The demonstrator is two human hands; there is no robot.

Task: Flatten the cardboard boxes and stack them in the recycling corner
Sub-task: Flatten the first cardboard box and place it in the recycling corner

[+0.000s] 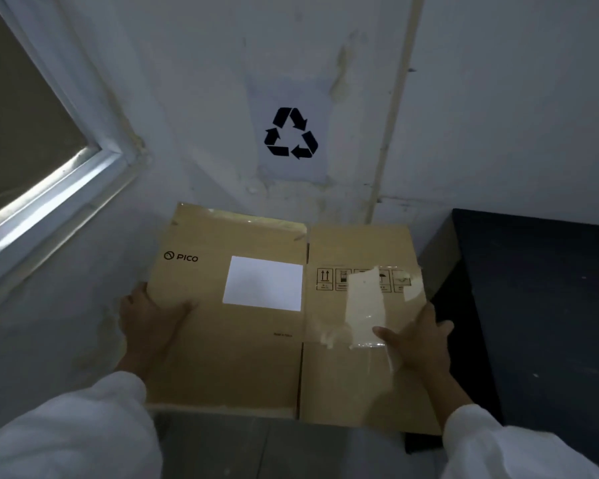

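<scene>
Below the recycling sign, I'd lower the flattened box level, left hand and right hand both clasping its side edges, square into the corner.

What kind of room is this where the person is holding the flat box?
Probably a recycling corner indoors. A recycling sign hangs on the white wall, and a flattened cardboard box is held just below it by the left hand and right hand. A window sits to the left.
</scene>
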